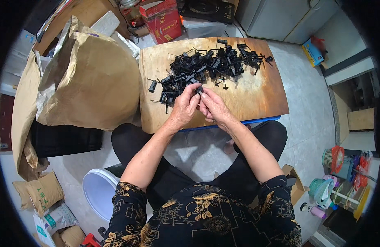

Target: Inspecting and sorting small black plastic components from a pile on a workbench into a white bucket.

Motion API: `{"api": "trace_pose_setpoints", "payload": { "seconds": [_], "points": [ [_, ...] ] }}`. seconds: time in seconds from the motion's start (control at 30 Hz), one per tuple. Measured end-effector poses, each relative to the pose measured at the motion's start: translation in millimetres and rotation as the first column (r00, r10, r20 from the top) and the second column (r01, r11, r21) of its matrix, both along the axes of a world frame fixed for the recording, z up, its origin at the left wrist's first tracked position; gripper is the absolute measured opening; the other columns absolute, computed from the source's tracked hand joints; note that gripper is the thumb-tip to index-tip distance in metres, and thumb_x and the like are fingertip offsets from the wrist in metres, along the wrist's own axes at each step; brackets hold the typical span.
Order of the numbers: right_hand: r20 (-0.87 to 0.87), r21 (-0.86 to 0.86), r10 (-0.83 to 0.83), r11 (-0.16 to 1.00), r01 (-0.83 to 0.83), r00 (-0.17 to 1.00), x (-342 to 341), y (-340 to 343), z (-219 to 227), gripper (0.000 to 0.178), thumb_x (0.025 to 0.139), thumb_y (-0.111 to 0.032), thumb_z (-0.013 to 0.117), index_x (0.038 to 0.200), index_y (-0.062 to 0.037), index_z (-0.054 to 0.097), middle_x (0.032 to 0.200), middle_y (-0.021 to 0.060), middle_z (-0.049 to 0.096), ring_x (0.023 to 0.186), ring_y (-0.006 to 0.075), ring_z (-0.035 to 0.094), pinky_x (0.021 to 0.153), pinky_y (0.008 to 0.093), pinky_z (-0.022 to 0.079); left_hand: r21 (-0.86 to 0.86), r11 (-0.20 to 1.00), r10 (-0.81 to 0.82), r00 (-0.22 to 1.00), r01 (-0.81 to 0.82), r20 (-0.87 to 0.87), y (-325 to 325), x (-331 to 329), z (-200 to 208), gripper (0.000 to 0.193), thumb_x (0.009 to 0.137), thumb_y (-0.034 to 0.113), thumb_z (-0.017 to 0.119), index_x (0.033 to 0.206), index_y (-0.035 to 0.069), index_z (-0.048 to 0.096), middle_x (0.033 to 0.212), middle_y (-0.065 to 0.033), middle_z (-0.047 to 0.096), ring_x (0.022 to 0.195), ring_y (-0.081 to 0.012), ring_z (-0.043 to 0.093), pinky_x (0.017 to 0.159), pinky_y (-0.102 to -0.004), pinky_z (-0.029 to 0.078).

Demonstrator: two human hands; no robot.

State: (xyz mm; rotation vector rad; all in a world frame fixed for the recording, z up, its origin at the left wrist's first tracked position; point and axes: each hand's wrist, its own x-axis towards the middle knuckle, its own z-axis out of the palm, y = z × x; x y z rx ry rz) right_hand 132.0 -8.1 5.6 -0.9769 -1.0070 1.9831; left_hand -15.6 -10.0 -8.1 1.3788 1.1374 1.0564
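Note:
Both my hands meet over the near edge of a wooden board (256, 94). Between their fingertips is a small black plastic part (200, 89); its exact kind is too small to tell. My left hand (186, 105) pinches it from the left, fingers closed. On the other side my right hand (216, 108) grips it with thumb and fingers pressed together. Just beyond my hands spreads a heap of black plastic parts (206, 68), several with thin rods sticking out. One loose black part (152, 86) lies apart at the heap's left.
A large brown paper sack (89, 82) stands against the board's left side. Below it sits a black crate (66, 140). A white bucket (100, 193) is by my left leg, an open cardboard box (295, 185) by my right. Behind the board is a red box (161, 22).

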Motion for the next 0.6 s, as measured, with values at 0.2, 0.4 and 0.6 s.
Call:
{"api": "trace_pose_setpoints", "payload": {
  "seconds": [0.2,0.4,0.6],
  "points": [
    [0.003,-0.039,-0.047,0.998,0.048,0.999,-4,0,1,0.032,0.097,-0.025,0.039,0.125,-0.0091,0.039,0.057,-0.0039,0.04,0.04,0.0029,0.027,0.035,0.0179,0.021,0.041,0.999,0.023,0.999,-0.021,-0.05,1,2,0,0.031,0.09,0.006,0.046,0.12,0.001,0.046,0.09,-0.0121,0.061,0.08,-0.0136,0.058,0.072,-0.0272,0.048],
    [-0.08,-0.075,-0.049,0.996,0.043,0.996,-7,3,1,0.034,0.096,-0.025,0.04,0.124,-0.007,0.037,0.057,-0.0041,0.038,0.04,0.0029,0.027,0.034,0.0175,0.021,0.082,0.996,0.052,0.995,-0.045,-0.089,2,2,4,0.031,0.089,0.003,0.045,0.119,0.002,0.047,0.095,-0.0124,0.061,0.086,-0.0139,0.058,0.076,-0.0266,0.047],
    [-0.105,-0.131,-0.072,0.99,0.058,0.992,-10,6,2,0.027,0.097,-0.024,0.04,0.12,-0.01,0.04,0.056,-0.0043,0.039,0.039,0.0033,0.027,0.034,0.0183,0.022,0.075,0.995,0.068,0.994,-0.061,-0.086,4,2,5,0.031,0.089,0.003,0.045,0.12,0.002,0.047,0.1,-0.0121,0.06,0.092,-0.0142,0.057,0.08,-0.0264,0.046]
  ]
}}
